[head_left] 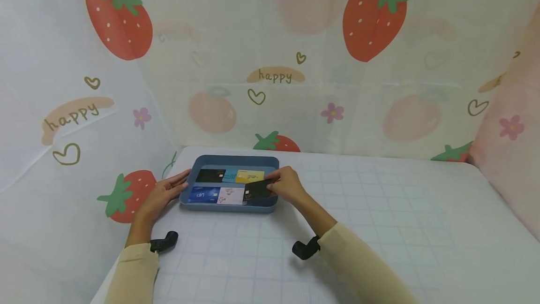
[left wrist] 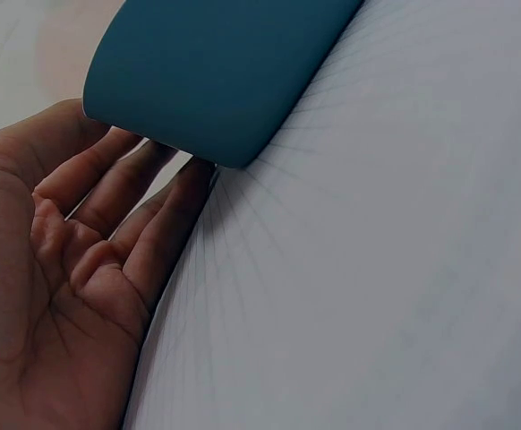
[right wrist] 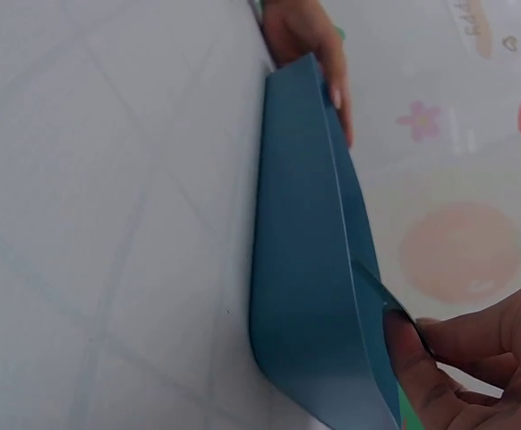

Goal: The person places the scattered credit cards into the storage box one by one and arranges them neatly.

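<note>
A blue tray [head_left: 229, 208] holds several bank cards. At its front right, my right hand [head_left: 288, 186] pinches a black card [head_left: 257, 190] between thumb and fingers, the card tilted over the tray's rim area. In the right wrist view the black card [right wrist: 381, 291] appears edge-on, dipping inside the wall. My left hand [head_left: 162, 198] touches the tray's left end with fingers extended; in the left wrist view its fingertips lie against the tray wall [left wrist: 207, 81]. Inside lie another black card [head_left: 210, 175], a light blue card [head_left: 229, 175], a yellow card [head_left: 250, 176], a dark blue card [head_left: 204, 194] and a white patterned card [head_left: 231, 195].
The tray stands on a table with a white grid-patterned cover [head_left: 358, 229]. A white curtain [head_left: 236, 50] printed with strawberries and hearts rises behind the table and along its sides. Black wrist cameras [head_left: 305, 248] are strapped to both forearms.
</note>
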Demonstrator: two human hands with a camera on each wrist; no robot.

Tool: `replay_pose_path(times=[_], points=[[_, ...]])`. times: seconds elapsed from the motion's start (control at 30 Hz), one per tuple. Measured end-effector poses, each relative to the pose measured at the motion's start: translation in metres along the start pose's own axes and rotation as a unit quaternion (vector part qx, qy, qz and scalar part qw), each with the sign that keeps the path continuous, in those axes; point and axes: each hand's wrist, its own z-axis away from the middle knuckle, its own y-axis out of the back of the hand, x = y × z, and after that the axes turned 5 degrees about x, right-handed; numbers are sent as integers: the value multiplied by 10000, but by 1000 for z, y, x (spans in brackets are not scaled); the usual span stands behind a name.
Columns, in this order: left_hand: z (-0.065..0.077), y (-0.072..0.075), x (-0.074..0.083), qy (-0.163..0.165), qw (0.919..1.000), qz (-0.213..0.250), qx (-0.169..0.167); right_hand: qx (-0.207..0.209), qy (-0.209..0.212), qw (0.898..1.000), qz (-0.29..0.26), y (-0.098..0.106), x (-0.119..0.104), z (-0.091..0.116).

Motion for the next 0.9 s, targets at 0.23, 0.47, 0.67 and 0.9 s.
replay_pose_path(times=[0.23,0.47,0.67,0.9], points=[[0,1,-1,16,10000,50,-21,-31,14,10000,57,-9,0,-2],[0,2,0,12,9998,201,-60,-117,-198,9997,-3,-18,-2,-4],[2,2,0,-6,9999,125,-45,-128,-336,9993,-61,-25,-2,-5],[3,3,-1,-13,9999,108,-44,-93,-340,9993,-83,-30,-4,-6]])
